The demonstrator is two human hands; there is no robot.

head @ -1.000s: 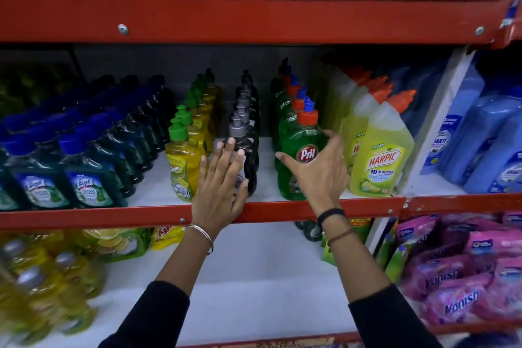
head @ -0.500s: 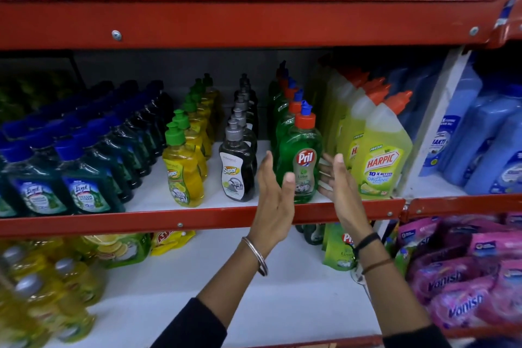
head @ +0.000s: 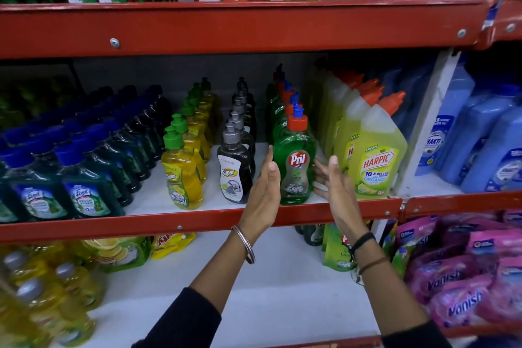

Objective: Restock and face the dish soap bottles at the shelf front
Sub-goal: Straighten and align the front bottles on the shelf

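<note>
Fingers (head: pixel 271 162) of the left hand (head: pixel 261 192) are extended and flat, palm facing right, just beside the left flank of the green Pril bottle (head: pixel 295 161). Fingers of the right hand (head: pixel 334 183) are likewise straight and spread, palm facing left, at the bottle's right flank. Neither hand is closed around the bottle; contact cannot be confirmed.

The Pril bottle stands upright at the front edge of the middle shelf (head: pixel 197 223), label facing outward, heading a row of identical bottles running toward the back. To its left stands a black Super bottle (head: pixel 234 172), then a yellow Super bottle (head: pixel 182 178). To its right, a yellow Harpic bottle (head: pixel 377 161) stands near the shelf's right end.
</note>
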